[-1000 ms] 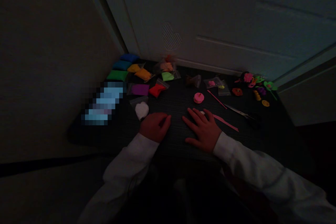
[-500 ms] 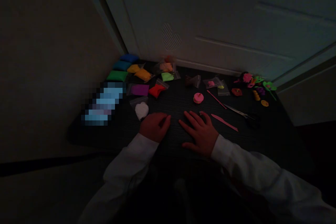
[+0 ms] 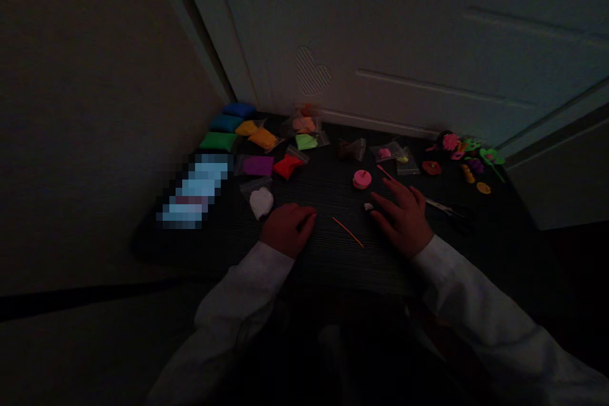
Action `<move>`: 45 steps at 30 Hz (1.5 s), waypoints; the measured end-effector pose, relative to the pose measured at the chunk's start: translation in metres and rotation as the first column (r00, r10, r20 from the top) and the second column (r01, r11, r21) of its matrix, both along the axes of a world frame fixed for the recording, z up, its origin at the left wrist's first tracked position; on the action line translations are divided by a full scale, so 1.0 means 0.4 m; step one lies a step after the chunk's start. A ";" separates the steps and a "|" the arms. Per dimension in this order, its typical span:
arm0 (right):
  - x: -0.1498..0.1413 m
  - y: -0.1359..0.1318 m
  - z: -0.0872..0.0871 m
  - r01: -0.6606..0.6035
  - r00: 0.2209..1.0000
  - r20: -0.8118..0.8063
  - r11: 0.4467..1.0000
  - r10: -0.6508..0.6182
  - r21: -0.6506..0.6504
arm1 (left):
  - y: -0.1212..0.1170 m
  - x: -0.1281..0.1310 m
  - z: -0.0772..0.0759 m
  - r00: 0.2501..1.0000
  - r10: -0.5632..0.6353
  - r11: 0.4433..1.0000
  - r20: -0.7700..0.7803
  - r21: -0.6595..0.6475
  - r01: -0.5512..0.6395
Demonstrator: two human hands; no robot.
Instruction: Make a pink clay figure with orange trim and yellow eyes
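My left hand (image 3: 288, 229) rests on the dark table with its fingers curled and the thumb against them; whatever it holds, if anything, is hidden. A thin orange strip (image 3: 347, 232), like a rolled strand of clay, lies on the wood between my hands. My right hand (image 3: 402, 218) is open, fingers spread, over the spot of the pink modelling knife, which it covers. Beside its fingertips sits a small white bit (image 3: 368, 207). Just beyond is a round pink clay piece (image 3: 362, 179) with a pale lower layer. A thin pink tool (image 3: 384, 171) lies partly behind the right fingers.
Scissors (image 3: 442, 207) lie right of my right hand. Bagged clay lines the back and left, including a white lump (image 3: 261, 202), a red packet (image 3: 287, 166) and a purple packet (image 3: 257, 166). Clay flowers (image 3: 450, 142) stand at back right. A blurred bright screen (image 3: 197, 190) is at left.
My right hand has moved right and forward from the table's middle, uncovering the orange strip and now covering the pink knife. My left hand stays curled in nearly the same place.
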State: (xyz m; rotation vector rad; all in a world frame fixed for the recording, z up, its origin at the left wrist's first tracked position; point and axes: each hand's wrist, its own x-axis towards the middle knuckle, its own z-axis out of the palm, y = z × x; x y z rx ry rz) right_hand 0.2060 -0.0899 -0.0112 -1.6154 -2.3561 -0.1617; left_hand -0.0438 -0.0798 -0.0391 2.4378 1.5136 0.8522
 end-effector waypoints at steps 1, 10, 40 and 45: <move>0.005 0.005 -0.007 -0.001 1.000 -0.006 1.000 0.001 0.001 | 0.002 0.004 -0.001 1.000 -0.021 1.000 -0.021 -0.008 0.021; -0.009 0.028 -0.037 -0.045 0.992 -0.117 0.999 0.041 -0.027 | 0.029 0.064 0.015 0.973 -0.174 0.981 -0.155 -0.113 0.157; -0.033 -0.001 -0.015 -0.050 0.981 -0.192 0.997 0.039 -0.052 | 0.057 0.033 0.022 0.992 -0.089 0.988 0.092 -0.121 0.100; -0.110 -0.032 0.009 -0.224 0.971 -0.119 0.962 0.207 -0.154 | 0.057 0.030 0.024 0.985 0.029 0.996 0.172 -0.089 -0.014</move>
